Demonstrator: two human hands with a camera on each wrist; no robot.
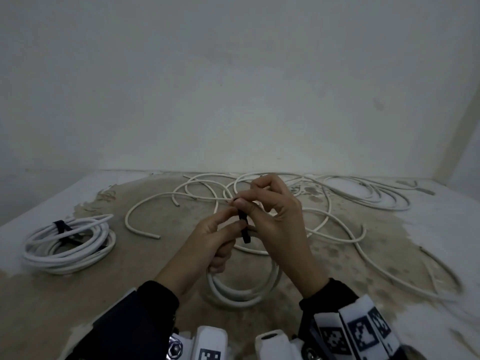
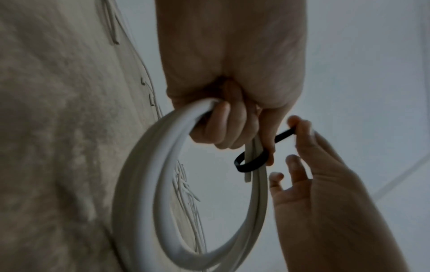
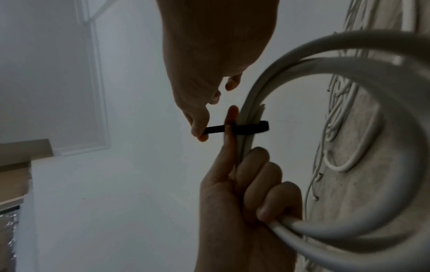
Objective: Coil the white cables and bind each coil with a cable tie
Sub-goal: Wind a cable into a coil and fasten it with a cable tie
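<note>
My left hand [image 1: 223,237] grips a small coil of white cable [image 1: 241,292] above the table, fingers curled round its strands [image 2: 223,125]. A black cable tie [image 1: 243,227] is looped round the coil [image 2: 144,184] just beyond those fingers, near a cut cable end. My right hand [image 1: 242,203] pinches the free end of the tie [image 3: 215,129] between thumb and fingertip and holds it out straight from the coil [image 3: 349,73]. The left forefinger [image 3: 229,139] lies along the strands across the tie.
A bound white coil [image 1: 70,242] with a black tie [image 1: 60,226] lies at the table's left. Loose white cables [image 1: 337,203] sprawl across the back and right of the stained table [image 1: 130,281]. A wall [image 1: 233,87] stands close behind.
</note>
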